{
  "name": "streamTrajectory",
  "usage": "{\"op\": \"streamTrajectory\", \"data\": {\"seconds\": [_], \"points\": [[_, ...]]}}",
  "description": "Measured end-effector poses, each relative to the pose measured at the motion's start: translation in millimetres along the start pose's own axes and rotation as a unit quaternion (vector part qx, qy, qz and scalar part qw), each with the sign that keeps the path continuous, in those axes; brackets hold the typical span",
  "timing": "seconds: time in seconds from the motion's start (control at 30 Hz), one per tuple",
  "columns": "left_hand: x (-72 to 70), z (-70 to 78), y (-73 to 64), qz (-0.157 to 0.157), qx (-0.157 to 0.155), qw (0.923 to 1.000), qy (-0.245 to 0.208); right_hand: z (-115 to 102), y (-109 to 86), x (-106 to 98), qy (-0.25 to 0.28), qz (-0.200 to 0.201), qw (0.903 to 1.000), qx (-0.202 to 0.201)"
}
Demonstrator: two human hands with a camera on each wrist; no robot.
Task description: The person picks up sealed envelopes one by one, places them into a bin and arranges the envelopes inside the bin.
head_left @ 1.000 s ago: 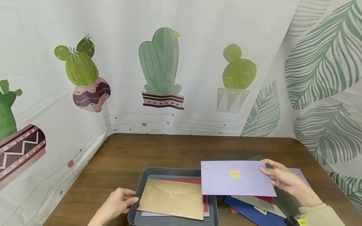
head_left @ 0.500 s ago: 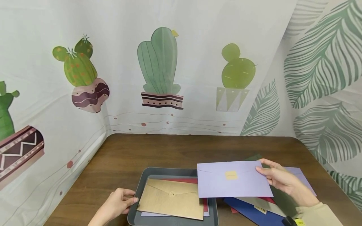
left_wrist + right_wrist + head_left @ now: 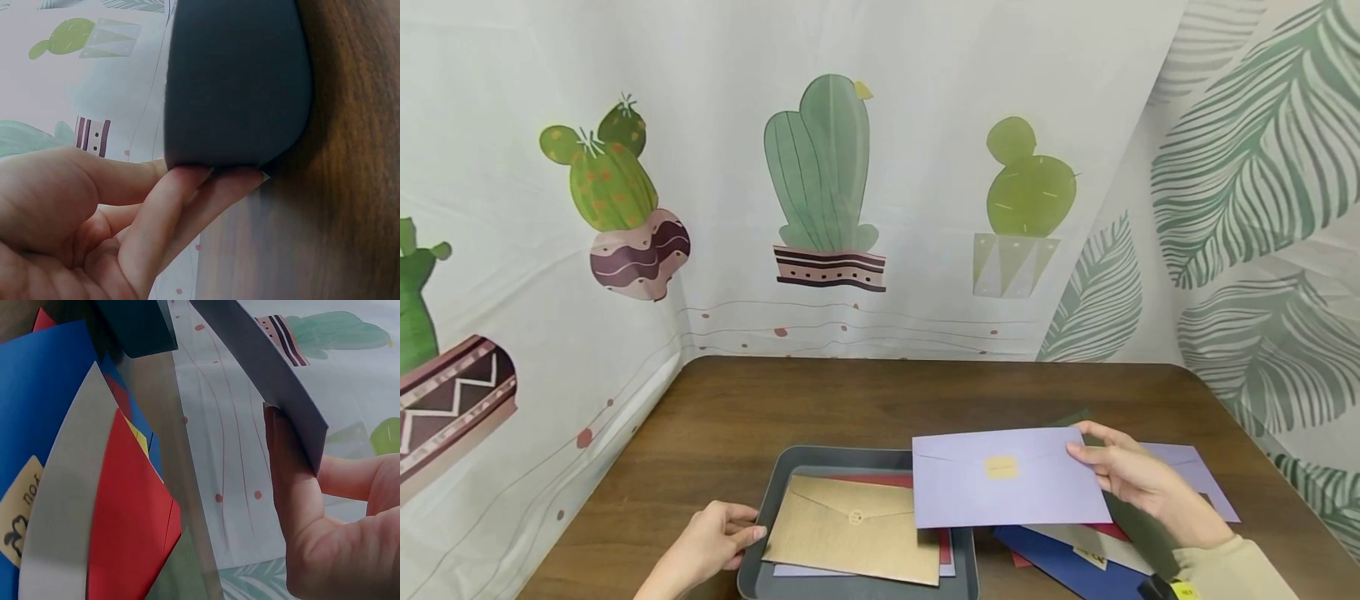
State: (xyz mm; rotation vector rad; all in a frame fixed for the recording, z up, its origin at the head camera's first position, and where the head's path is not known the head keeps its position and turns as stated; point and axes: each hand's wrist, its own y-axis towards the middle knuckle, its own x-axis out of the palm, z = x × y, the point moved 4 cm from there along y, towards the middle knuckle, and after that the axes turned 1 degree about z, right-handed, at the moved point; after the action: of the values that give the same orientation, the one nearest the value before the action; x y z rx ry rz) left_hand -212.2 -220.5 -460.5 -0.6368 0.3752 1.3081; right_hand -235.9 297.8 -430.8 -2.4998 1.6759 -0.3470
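1. Lavender envelope (image 3: 1011,496), with a pale yellow seal (image 3: 1001,467), is held raised across the right rim of the gray tray (image 3: 850,592), its left part above the tray's contents.
2. Right hand (image 3: 1138,479), to the right of the tray, pinches the envelope's right end, thumb in front and fingers behind, with only the paper between them.
3. Left hand (image 3: 707,546), at the tray's left side, has its fingers bent against the outer wall and its thumb at the rim, a light grip.
4. Inside the tray, a gold envelope (image 3: 853,529) lies askew over a red envelope (image 3: 880,480).
5. Right of the tray, a blue envelope (image 3: 1037,552), a dark green envelope (image 3: 1150,537) and a second lavender envelope (image 3: 1195,479) overlap loosely.
6. Gripped at one end only, the envelope could sag or swivel if the pinch loosens, and land propped on the tray's right rim.
7. Lowered too early, its bottom edge might catch that rim or nudge the gold envelope further askew.
8. Should the left hand push or lift, the tray could slide or tip.
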Motion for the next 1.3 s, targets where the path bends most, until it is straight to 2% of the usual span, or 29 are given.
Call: {"op": "streamTrajectory", "data": {"seconds": [0.33,0.63,0.87,1.07,1.3], "points": [[0.4,0.0,-0.1,-0.004,0.002,1.0,-0.007,-2,4.3,12,-0.018,0.015,0.9996,0.013],[0.3,0.3,-1.3,-0.004,0.009,0.9999,-0.005,1,9.9,26,-0.004,-0.023,0.9997,-0.001],[-0.5,2.0,-1.7,0.004,0.015,0.9999,0.0,0,14.4,36,-0.001,-0.018,0.9998,0.003],[-0.8,0.6,-2.9,0.0,0.008,1.0,-0.005,2,17.5,45,0.009,-0.035,0.9993,-0.005],[-0.4,-0.3,-1.7,-0.006,0.004,0.9999,-0.01,7,21.6,55,0.023,-0.031,0.9993,0.002]]}}
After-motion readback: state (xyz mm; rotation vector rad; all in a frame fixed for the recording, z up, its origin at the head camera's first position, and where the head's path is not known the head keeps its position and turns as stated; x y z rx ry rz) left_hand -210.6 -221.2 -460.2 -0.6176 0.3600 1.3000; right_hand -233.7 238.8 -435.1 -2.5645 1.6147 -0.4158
